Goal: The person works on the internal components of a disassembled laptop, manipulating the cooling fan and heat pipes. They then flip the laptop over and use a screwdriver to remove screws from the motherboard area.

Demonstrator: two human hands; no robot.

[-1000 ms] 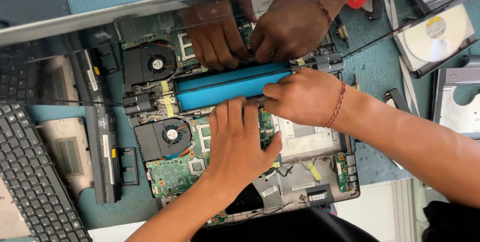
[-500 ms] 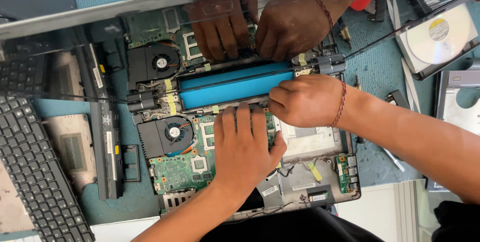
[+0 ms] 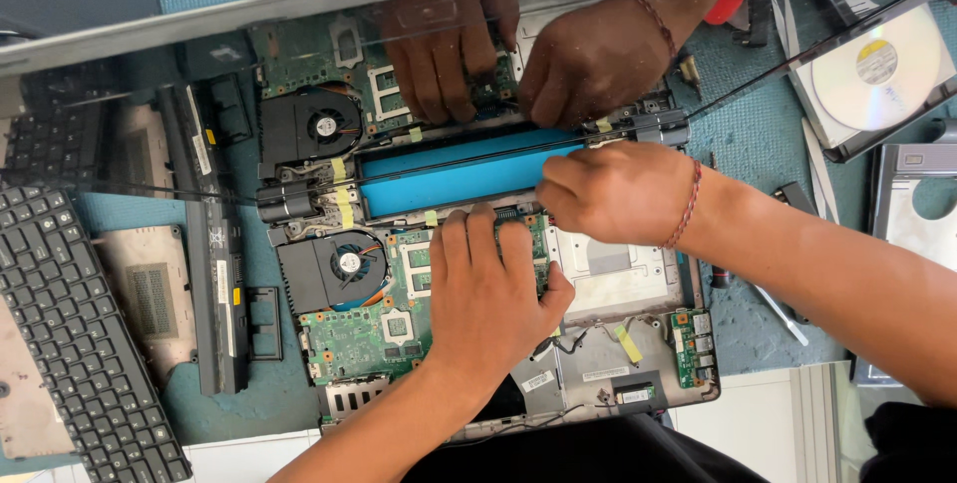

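Observation:
An opened laptop base (image 3: 638, 363) lies on a blue mat, its green motherboard (image 3: 364, 328) bare. My left hand (image 3: 493, 299) rests palm down on the board, fingers apart, tips at its upper edge by a blue strip (image 3: 459, 179). My right hand (image 3: 613, 194), with a red thread band at the wrist, is curled just right of it, fingertips pinched at the board's top edge; what lies under them is hidden. The glossy screen panel (image 3: 299, 4) standing behind mirrors both hands.
Two black fans (image 3: 339, 264) sit on the board's left. A long black battery (image 3: 214, 284) and a detached keyboard (image 3: 70, 343) lie at the left. An optical drive with a disc (image 3: 867, 64) and a thin tool (image 3: 783, 309) lie at the right.
My left hand has slid slightly right and up on the board. My right hand stays curled at the same spot.

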